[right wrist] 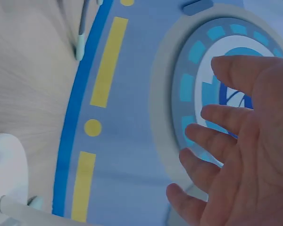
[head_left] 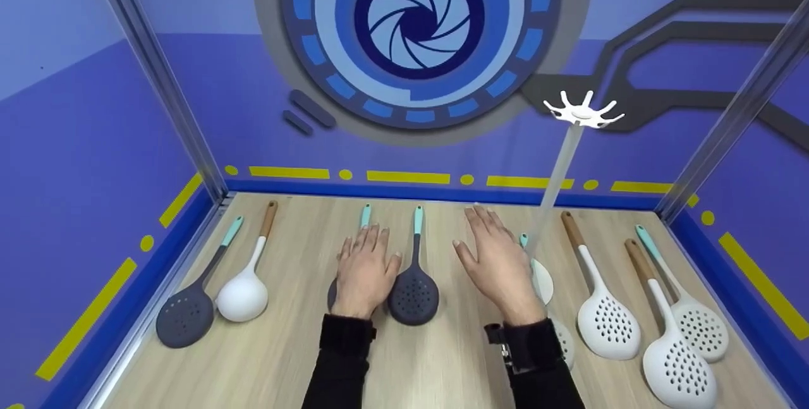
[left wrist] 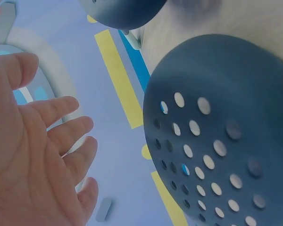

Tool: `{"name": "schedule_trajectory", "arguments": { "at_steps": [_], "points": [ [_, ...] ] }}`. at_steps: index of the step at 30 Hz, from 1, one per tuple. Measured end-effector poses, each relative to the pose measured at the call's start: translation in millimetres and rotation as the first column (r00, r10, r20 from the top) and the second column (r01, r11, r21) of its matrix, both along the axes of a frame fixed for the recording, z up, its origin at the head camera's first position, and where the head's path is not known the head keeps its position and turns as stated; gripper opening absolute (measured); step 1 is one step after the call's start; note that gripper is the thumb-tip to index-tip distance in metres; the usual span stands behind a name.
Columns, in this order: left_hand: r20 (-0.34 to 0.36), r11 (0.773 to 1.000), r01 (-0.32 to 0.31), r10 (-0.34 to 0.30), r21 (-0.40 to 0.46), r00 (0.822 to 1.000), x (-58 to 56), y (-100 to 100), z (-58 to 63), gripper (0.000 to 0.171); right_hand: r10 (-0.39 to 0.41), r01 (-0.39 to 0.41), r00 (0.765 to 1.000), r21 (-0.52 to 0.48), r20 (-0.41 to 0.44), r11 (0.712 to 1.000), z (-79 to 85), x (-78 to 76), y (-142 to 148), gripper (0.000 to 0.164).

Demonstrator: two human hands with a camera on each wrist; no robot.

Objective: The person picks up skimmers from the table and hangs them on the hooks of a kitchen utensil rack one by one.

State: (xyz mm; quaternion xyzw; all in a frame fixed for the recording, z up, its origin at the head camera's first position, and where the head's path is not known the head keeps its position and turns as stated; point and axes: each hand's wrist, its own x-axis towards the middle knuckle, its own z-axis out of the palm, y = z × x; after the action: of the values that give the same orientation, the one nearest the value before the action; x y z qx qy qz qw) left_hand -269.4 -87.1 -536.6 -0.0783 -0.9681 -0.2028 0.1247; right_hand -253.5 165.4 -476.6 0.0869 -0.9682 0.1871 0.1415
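My left hand (head_left: 365,270), palm down with fingers extended, is over a dark utensil with a teal handle (head_left: 366,214), covering most of it. Just right of that hand lies a dark skimmer (head_left: 414,295) with a teal handle. The left wrist view shows a dark perforated skimmer head (left wrist: 217,122) below the empty palm. My right hand (head_left: 499,267) has its fingers spread and holds nothing. Beside it, a pale utensil head (head_left: 543,281) lies partly hidden by the hand and wrist. A perforated pale head (head_left: 564,342) shows from behind the right cuff.
On the left lie another dark skimmer (head_left: 184,317) and a white ladle (head_left: 243,295). White skimmers (head_left: 610,327) with wooden handles and a pale teal-handled skimmer (head_left: 701,327) lie right. A clear pole topped by a white pronged rack (head_left: 583,115) rises behind my right hand. Blue panels (head_left: 208,112) enclose the table.
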Motion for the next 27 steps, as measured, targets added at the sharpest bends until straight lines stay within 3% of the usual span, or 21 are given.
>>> {"name": "schedule_trajectory", "arguments": {
  "at_steps": [12, 27],
  "points": [
    [0.000, 1.000, 0.027, -0.027, -0.001, 1.000, -1.1, 4, 3.1, 0.062, 0.020, -0.024, 0.994, -0.029, -0.108, 0.999, 31.8, 19.6, 13, 0.080],
    [-0.002, 1.000, 0.023, -0.023, 0.011, 1.000, 3.8, 3, 6.3, 0.062, 0.040, -0.036, 0.995, 0.042, -0.096, 0.998, 47.0, 33.4, 55, 0.083]
  ]
}}
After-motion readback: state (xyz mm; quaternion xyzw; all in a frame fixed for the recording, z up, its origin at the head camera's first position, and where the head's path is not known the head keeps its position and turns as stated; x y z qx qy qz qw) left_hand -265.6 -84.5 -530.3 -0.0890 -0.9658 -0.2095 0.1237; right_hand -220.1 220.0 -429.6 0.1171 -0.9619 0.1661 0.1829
